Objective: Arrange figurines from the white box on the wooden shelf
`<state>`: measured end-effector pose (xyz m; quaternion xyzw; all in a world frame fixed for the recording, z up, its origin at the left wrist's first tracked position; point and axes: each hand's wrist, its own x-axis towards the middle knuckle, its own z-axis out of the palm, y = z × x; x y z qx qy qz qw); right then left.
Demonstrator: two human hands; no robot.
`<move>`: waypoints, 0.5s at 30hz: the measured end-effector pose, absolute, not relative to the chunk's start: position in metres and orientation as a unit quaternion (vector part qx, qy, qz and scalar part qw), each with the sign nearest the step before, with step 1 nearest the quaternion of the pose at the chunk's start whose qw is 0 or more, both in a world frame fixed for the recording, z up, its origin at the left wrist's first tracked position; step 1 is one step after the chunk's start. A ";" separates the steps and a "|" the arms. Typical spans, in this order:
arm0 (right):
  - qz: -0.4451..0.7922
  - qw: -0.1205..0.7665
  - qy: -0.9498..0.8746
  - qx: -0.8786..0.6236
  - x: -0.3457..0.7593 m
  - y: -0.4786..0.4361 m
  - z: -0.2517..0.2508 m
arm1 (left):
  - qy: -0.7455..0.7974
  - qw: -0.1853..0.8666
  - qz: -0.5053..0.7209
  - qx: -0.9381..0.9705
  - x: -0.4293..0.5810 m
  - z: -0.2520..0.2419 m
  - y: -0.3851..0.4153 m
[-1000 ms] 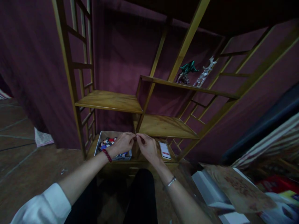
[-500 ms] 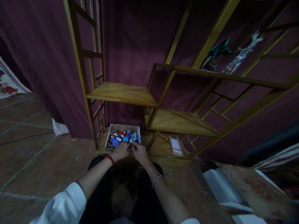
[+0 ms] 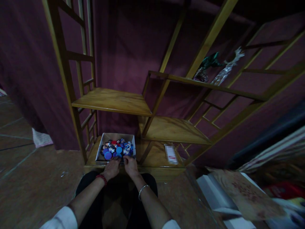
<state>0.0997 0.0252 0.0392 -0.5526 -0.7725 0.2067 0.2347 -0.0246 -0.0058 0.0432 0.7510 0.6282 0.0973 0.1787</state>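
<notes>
An open white box [image 3: 97, 152] with a pile of small colourful figures [image 3: 114, 146] and round blue and purple discs [image 3: 108, 155] sits on the low shelf. At its front edge my left hand [image 3: 112, 168], with a red bead bracelet at the wrist, is closed with bent fingers. Close beside it, my right hand [image 3: 131, 165] is also closed, thumb and fingers together near the box's front right corner. Whatever lies between the fingers is too small and dark to make out.
A wooden shelf unit [image 3: 111, 99] rises in front of me. A pixelated white packet [image 3: 171, 155] lies on the low shelf, right of a slanting post. Glass ornaments [image 3: 222, 73] stand higher up. White cartons [image 3: 215, 192] are on the floor at the right.
My view has turned a little to the right, so the shelf and box appear further left and lower. Both hands stay at the box's front edge, fingers slightly shifted.
</notes>
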 end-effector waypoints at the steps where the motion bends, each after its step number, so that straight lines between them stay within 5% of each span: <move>1: 0.202 0.243 -0.765 -0.562 0.100 0.027 0.036 | 0.626 0.176 0.094 0.754 -0.024 0.040 -0.004; 15: 0.166 0.215 -0.725 -0.633 0.109 0.045 0.026 | 0.652 0.177 0.099 0.730 -0.022 0.023 0.006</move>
